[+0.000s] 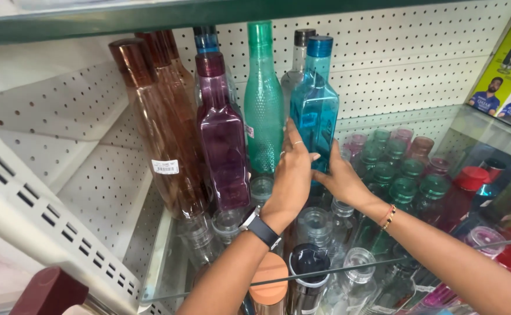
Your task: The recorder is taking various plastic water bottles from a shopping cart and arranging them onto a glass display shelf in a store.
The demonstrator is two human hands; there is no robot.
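A square-sided blue bottle (315, 111) of clear tinted plastic, with a short neck and a deeper blue screw cap, is held upright between both hands on the glass shelf (168, 262). Its flat faces catch the light and a faint relief pattern is seen on the front face. The left hand (291, 175) is laid against the bottle's left edge, fingers pointing upward, with rings on two fingers and a dark watch strap on the wrist. The right hand (342, 179) is wrapped around the bottle's lower right side, a beaded bracelet worn at its wrist. The grip of each hand is closed against the blue bottle, so the bottle is pressed between the two.

Just left of the blue bottle a tall green bottle (263, 105) with a dotted texture is stood, touching or nearly touching it. Further left of the blue bottle a purple square bottle (223, 140) is placed, and beyond that several brown bottles (162, 128), one bearing a white price label. Behind the blue bottle a clear bottle with a dark cap (300, 55) is partly hidden. To the right of the blue bottle, lower down, many small bottles with green and pink caps (401, 169) are crowded together. A white perforated back panel (395, 64) is seen behind everything.
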